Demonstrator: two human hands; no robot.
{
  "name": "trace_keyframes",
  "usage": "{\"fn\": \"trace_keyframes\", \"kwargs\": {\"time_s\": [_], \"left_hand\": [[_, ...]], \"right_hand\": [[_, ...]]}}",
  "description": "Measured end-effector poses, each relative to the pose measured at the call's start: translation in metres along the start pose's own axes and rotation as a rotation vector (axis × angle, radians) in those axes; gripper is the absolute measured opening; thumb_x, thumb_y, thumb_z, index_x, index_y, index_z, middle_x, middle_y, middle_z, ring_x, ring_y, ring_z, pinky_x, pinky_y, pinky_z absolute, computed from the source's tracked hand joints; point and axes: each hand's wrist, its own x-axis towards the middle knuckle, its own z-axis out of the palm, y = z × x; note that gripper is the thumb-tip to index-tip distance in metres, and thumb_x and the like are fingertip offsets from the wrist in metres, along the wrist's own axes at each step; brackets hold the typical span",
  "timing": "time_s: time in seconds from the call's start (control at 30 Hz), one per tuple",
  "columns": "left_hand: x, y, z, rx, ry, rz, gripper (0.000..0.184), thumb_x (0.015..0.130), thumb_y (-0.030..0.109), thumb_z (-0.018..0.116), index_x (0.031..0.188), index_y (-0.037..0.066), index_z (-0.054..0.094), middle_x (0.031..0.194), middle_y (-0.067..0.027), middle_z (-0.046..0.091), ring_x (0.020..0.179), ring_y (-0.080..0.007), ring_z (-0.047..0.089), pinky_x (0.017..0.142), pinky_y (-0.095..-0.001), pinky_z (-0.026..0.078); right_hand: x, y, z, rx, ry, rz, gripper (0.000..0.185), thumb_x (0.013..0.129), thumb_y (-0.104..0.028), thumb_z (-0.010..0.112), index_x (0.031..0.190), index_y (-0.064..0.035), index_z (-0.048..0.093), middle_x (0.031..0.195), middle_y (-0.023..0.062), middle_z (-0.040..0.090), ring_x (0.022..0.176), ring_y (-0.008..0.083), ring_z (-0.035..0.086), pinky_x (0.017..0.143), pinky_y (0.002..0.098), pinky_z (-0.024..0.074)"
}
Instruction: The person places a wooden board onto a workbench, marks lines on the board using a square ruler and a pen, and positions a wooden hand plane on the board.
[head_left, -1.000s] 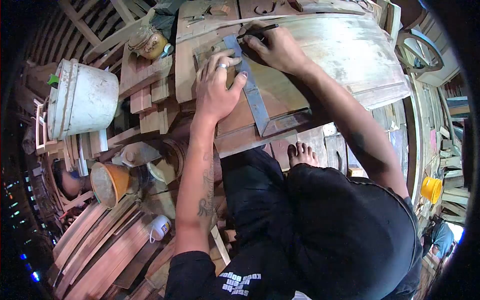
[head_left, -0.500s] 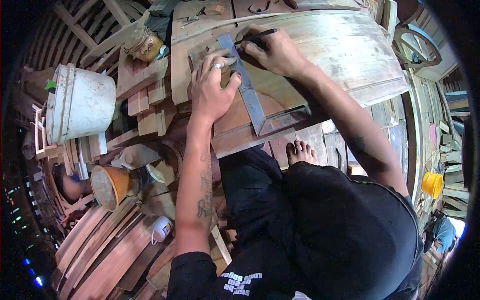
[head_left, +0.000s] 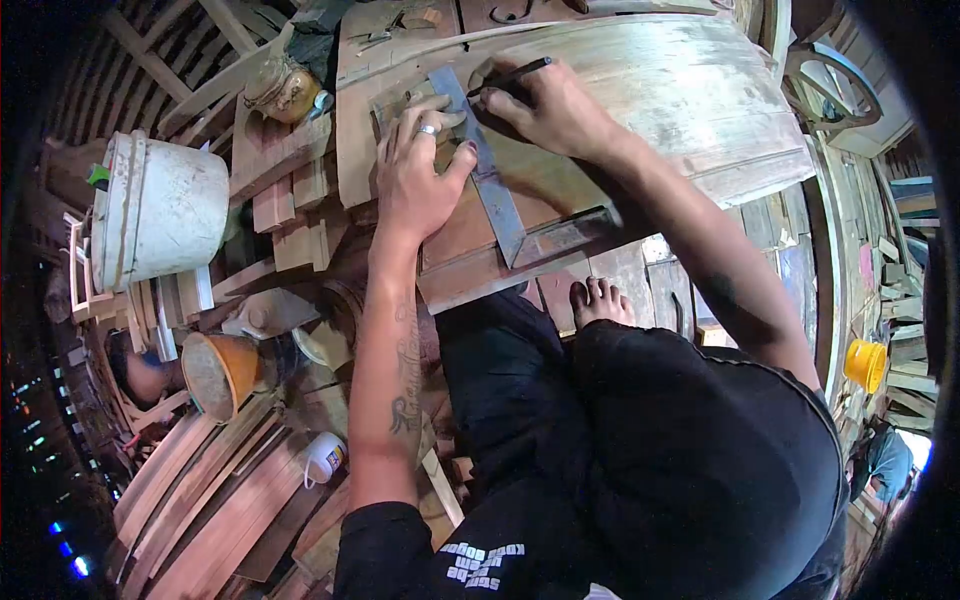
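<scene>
A metal try square [head_left: 490, 185] lies at a slant on a brown wooden board [head_left: 465, 262], its thick stock near the board's lower edge. My left hand [head_left: 418, 180], with a ring on one finger, rests on the board and the square's blade, fingers spread. On the other side of the blade, my right hand [head_left: 560, 110] is closed around a black pen [head_left: 520, 73]. The pen's tip end points down beside the blade's upper part. Whether the tip touches the wood is hard to see.
A large white bucket [head_left: 175, 208] stands at the left, above an orange container [head_left: 222, 372] and a small white tub [head_left: 324, 458]. Curved planks [head_left: 215, 520] lie lower left. A yellow bucket [head_left: 864, 366] is at the right. A bare foot [head_left: 602, 303] shows below the board.
My right hand and the pen have moved slightly down along the blade's edge. My left hand keeps its place on the square. The whole view has shifted a little.
</scene>
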Motion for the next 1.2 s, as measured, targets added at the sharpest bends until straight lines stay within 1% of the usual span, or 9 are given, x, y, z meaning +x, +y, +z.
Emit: {"fn": "trace_keyframes", "kwargs": {"time_s": [0.07,0.2,0.27,0.47,0.77,0.83,1.07,1.1,1.2], "left_hand": [[-0.001,0.0,0.0,0.011,0.0,-0.008,0.034,0.091,0.025,0.072,0.119,0.006,0.069,0.141,-0.0111,0.061,0.135,-0.0355,0.056,0.116,-0.0507,0.04],[0.0,-0.001,0.001,0.0,0.021,0.039,0.033,0.091,0.024,0.072,0.118,0.004,0.068,0.14,-0.0117,0.061,0.135,-0.0362,0.055,0.116,-0.0509,0.041],[0.0,-0.001,0.001,-0.011,0.02,0.034,0.033,0.091,0.023,0.072,0.118,0.004,0.068,0.14,-0.0117,0.061,0.136,-0.0366,0.055,0.115,-0.0511,0.041],[0.001,-0.004,0.002,0.001,0.019,0.043,0.033,0.09,0.021,0.073,0.118,0.005,0.067,0.142,-0.0109,0.061,0.138,-0.0379,0.054,0.115,-0.0506,0.042],[0.001,-0.003,0.001,0.005,0.063,0.089,0.034,0.089,0.022,0.073,0.119,0.006,0.068,0.14,-0.0097,0.064,0.134,-0.0341,0.058,0.114,-0.0496,0.043],[0.002,-0.003,0.001,-0.005,0.034,0.068,0.035,0.089,0.021,0.074,0.12,0.007,0.068,0.141,-0.0097,0.063,0.135,-0.0343,0.057,0.115,-0.0495,0.042],[0.002,-0.005,0.003,-0.08,0.039,0.027,0.038,0.089,0.024,0.075,0.123,0.011,0.068,0.143,-0.0096,0.063,0.139,-0.0336,0.056,0.117,-0.0503,0.039],[0.001,-0.005,0.002,-0.067,0.03,0.035,0.037,0.091,0.022,0.076,0.124,0.008,0.068,0.144,-0.0119,0.062,0.14,-0.0341,0.055,0.118,-0.0475,0.04],[0.0,-0.003,-0.001,-0.064,0.029,0.037,0.037,0.092,0.021,0.076,0.125,0.006,0.068,0.146,-0.0141,0.062,0.141,-0.035,0.054,0.119,-0.045,0.041]], "right_hand": [[-0.008,-0.01,-0.008,0.015,-0.064,0.06,0.038,0.099,-0.032,0.069,0.128,-0.0073,0.068,0.101,0.0271,0.075,0.096,0.049,0.071,0.086,0.0545,0.0581],[-0.008,-0.01,-0.009,0.061,-0.044,-0.011,0.038,0.099,-0.031,0.069,0.127,-0.0055,0.069,0.098,0.028,0.074,0.095,0.0488,0.072,0.086,0.0541,0.058],[-0.008,-0.005,-0.003,-0.009,0.011,0.018,0.036,0.099,-0.031,0.07,0.125,-0.0054,0.07,0.097,0.0277,0.074,0.093,0.0492,0.071,0.086,0.0544,0.0578],[-0.005,-0.01,-0.007,0.02,-0.046,0.07,0.037,0.098,-0.031,0.07,0.126,-0.0066,0.068,0.1,0.0278,0.074,0.097,0.0484,0.071,0.086,0.0544,0.057],[-0.03,-0.026,-0.018,0.106,-0.093,0.055,0.032,0.098,-0.03,0.069,0.12,-0.0068,0.068,0.098,0.0252,0.073,0.096,0.047,0.071,0.084,0.0542,0.0561],[-0.028,-0.031,-0.023,-0.006,-0.15,0.106,0.032,0.098,-0.028,0.068,0.121,-0.0071,0.068,0.098,0.0262,0.073,0.095,0.0473,0.071,0.083,0.0539,0.0563],[-0.037,-0.041,-0.021,-0.009,-0.069,0.022,0.035,0.098,-0.029,0.068,0.124,-0.0042,0.067,0.095,0.028,0.072,0.091,0.0485,0.07,0.082,0.0539,0.0574],[-0.04,-0.031,-0.022,-0.037,-0.185,0.028,0.039,0.099,-0.029,0.068,0.126,-0.0019,0.065,0.098,0.0279,0.072,0.095,0.0484,0.07,0.084,0.0541,0.0572],[-0.045,-0.045,-0.032,0.065,-0.213,-0.002,0.041,0.099,-0.031,0.069,0.127,-0.0018,0.064,0.102,0.0275,0.072,0.097,0.0481,0.07,0.085,0.0535,0.0572]]}}
